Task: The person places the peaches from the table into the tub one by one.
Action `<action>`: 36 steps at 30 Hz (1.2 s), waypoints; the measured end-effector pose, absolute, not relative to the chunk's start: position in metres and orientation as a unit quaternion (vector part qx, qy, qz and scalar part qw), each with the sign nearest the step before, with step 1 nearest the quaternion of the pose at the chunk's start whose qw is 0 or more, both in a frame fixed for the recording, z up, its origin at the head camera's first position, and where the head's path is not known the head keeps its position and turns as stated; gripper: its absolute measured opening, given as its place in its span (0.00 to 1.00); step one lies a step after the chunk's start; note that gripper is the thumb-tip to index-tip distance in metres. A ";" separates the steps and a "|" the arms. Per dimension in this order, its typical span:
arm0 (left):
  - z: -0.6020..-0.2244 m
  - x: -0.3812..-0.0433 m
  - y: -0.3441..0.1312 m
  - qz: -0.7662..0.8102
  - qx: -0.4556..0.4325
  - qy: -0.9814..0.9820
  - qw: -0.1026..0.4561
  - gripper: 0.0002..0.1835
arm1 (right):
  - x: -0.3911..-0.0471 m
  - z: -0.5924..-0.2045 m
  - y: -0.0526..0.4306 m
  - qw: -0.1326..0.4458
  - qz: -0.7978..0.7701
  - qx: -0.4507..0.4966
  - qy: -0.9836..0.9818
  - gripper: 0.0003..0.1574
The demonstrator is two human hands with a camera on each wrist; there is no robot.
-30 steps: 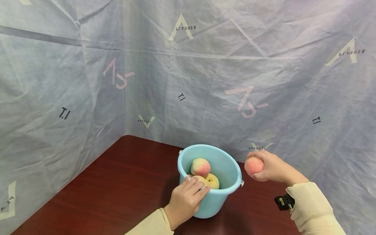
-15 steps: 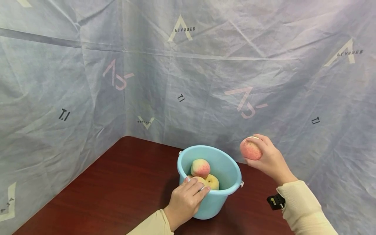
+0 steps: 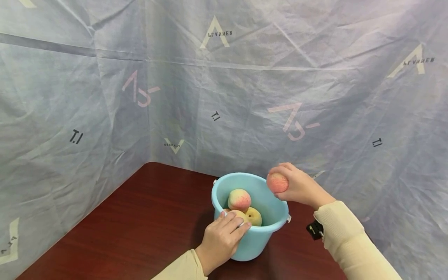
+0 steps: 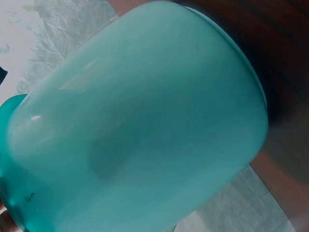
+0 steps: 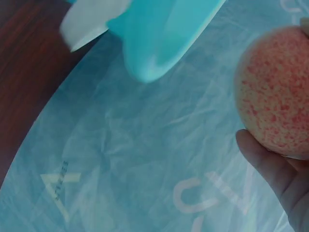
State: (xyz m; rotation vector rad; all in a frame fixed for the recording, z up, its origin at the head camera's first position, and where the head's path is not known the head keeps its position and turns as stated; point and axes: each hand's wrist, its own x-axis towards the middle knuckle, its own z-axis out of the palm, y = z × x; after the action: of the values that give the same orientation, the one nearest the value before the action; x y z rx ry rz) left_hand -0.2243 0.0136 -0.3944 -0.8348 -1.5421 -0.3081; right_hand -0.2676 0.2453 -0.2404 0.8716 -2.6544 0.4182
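Note:
A light blue bucket [image 3: 250,245] stands on the table, its outer wall [image 4: 159,116] filling most of the left wrist view. My left hand [image 3: 221,240] grips its near rim, fingers hooked over the edge. Inside lie several fruits: a pink and pale green peach [image 3: 239,200] at the back, a yellow one [image 3: 253,216] in front, and others partly hidden by my left fingers. My right hand [image 3: 303,187] holds another pink peach [image 3: 277,182] at the bucket's right back rim, overlapping it in the head view. In the right wrist view my thumb [image 5: 265,162] presses its underside.
The dark red table [image 3: 115,233] extends to the left of the bucket. Wrinkled grey sheeting [image 3: 245,89] with printed letters hangs behind and to the left. A white handle mount [image 3: 288,219] sticks out at the bucket's right rim.
My right hand first rose, then moved left with the peach, from beside the bucket to its right back rim. The left hand and bucket stay in place.

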 end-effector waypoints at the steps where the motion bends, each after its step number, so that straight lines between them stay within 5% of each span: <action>1: -0.394 -0.224 0.014 -0.135 -0.364 -0.673 0.630 0.20 | -0.269 -0.239 0.242 0.145 0.146 0.311 -0.928 0.33; 14: -0.389 -0.223 0.015 -0.135 -0.364 -0.665 0.638 0.19 | -0.276 -0.206 0.219 -0.109 0.210 0.281 -0.930 0.37; 28: -0.391 -0.224 0.013 -0.132 -0.363 -0.665 0.640 0.16 | -0.280 -0.201 0.210 -0.109 0.184 0.275 -0.938 0.36; 36: -0.393 -0.224 0.011 -0.130 -0.363 -0.673 0.632 0.19 | -0.276 -0.211 0.223 -0.062 0.176 0.277 -0.943 0.49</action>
State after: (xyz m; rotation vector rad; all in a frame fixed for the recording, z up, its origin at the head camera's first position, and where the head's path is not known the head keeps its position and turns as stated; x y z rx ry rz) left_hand -0.2242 0.0109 -0.3933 -0.8302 -1.5396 -0.2981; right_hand -0.2757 0.2233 -0.2109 0.9056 -3.0851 0.5754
